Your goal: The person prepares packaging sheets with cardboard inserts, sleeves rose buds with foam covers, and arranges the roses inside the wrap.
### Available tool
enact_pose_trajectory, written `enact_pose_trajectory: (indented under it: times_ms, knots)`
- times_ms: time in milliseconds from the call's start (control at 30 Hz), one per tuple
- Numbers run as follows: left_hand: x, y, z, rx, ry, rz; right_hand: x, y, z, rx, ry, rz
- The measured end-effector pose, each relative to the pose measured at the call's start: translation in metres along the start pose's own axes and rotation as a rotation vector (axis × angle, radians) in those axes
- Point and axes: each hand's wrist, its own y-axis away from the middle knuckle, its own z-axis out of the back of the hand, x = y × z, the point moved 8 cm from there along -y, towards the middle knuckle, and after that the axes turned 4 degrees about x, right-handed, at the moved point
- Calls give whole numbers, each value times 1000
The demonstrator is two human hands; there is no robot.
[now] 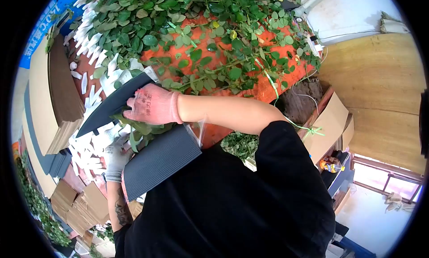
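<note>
My right hand (152,104), in a pink glove, is closed on the edge of a dark corrugated sheet (111,104), which stands tilted up. My left hand (117,159), in a white and grey glove, is beside the lower flap (161,162) of dark corrugated material; its fingertips are partly hidden. Between the two dark panels lie green leaves (145,129), and clear plastic film (196,130) shows at the right edge. Many white sleeve-like pieces (91,146) lie under and around my left hand.
Leafy stems (214,70) are heaped over an orange cloth (250,90) at the front. Stacked cardboard (56,92) and dark sheets (58,164) are at the left. Folded cartons (80,204) lie lower left. An open cardboard box (326,126) and a wooden panel (375,88) stand at the right.
</note>
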Motion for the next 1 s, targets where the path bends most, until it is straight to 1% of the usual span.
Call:
enact_pose_trajectory:
  times_ms: [33,67,100,133,167,200,233,267,300,333,367,400,467,533,567,600,633,700,733,767,800,833,867,900,967,1000]
  knots:
    - [2,4,5,-32,-141,61,-1,2,9,-63,24,6]
    - [6,6,5,-36,-141,69,-1,3,20,-128,44,13]
    - [0,10,16,-208,-190,-41,-5,6,23,-188,59,18]
    - [-6,19,27,-376,-238,-148,-7,12,54,-61,70,27]
    - [-25,21,34,-439,-306,-228,-13,14,70,82,120,-27]
    - [-35,20,34,-414,-316,-291,-17,26,95,-96,166,-23]
    - [-41,15,27,-353,-342,-366,-23,32,122,-120,133,5]
    - [-48,11,21,-295,-366,-448,-29,42,145,-260,98,22]
    - [-50,8,19,-297,-366,-447,-35,46,167,-229,163,-8]
    - [-55,7,17,-285,-326,-501,-42,55,189,-344,120,63]
    - [-58,6,15,-278,-286,-557,-49,63,205,-342,161,28]
    - [-56,2,12,-287,-287,-557,-56,76,220,-324,189,-28]
    - [-41,-6,-3,-158,-252,-524,-73,103,248,-299,247,-145]
    - [-49,-7,8,-198,-215,-523,-95,139,271,-243,313,-303]
    - [-47,-8,4,-172,-223,-530,-108,160,283,-203,350,-396]
    - [-45,-9,0,-148,-231,-537,-120,181,292,-154,384,-495]
    - [-35,-13,-7,-70,-234,-440,-131,200,299,-88,421,-589]
    - [-33,-11,-7,-72,-191,-426,-146,233,308,63,482,-745]
    - [-27,-9,-5,-66,-157,-407,-147,241,308,136,502,-782]
    - [-11,-6,-8,-145,-157,-488,-143,235,308,191,514,-768]
    - [-9,0,-3,-141,-179,-444,-133,220,304,230,498,-718]
    - [-21,5,8,-152,-145,-499,-118,201,297,263,470,-647]
    - [4,1,-3,-104,-89,-352,-98,171,283,297,415,-551]
    - [6,2,-9,-136,-86,-424,-74,144,264,330,339,-445]
    - [1,2,-8,-194,-106,-335,-26,91,210,383,150,-238]
    - [4,-1,-9,-232,-74,-326,-7,67,176,394,-20,-196]
